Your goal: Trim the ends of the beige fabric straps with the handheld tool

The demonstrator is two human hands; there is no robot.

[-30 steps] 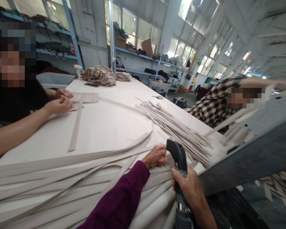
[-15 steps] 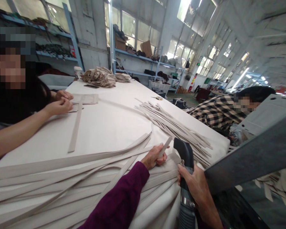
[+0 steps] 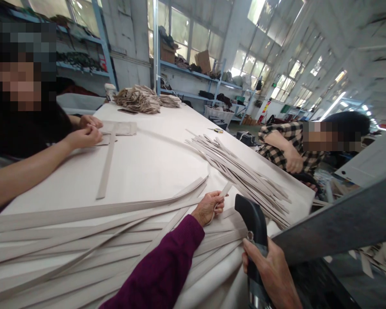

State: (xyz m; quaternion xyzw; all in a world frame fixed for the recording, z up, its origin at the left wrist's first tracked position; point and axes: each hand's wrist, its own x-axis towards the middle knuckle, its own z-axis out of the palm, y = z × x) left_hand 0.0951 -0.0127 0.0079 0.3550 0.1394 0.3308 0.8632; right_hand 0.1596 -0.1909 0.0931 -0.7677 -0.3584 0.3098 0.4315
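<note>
My left hand (image 3: 209, 207), in a purple sleeve, pinches a beige fabric strip (image 3: 227, 188) whose end sticks up past the fingers. To its right, my right hand (image 3: 270, 268) is wrapped round a black handheld tool (image 3: 252, 214) with a curved head and a metal ring at its side. The tool's head is a short distance from the held strip, not touching it. Long beige strips (image 3: 99, 208) lie across the near part of the white table (image 3: 154, 165), running under my left forearm. A bundle of narrower strips (image 3: 241, 171) lies beyond my hands.
At the left, a person's hands (image 3: 86, 131) are over flat beige pieces (image 3: 125, 128). A person in a checked shirt (image 3: 283, 137) leans at the right. A beige pile (image 3: 138, 99), a phone (image 3: 127, 111) and yellow snips (image 3: 216, 130) rest farther back. A metal beam (image 3: 341, 214) crosses at right.
My right hand and the tool have shifted slightly down and right in view. My left hand has turned a little, with the strip still held. The checked-shirt person's arm has come into view.
</note>
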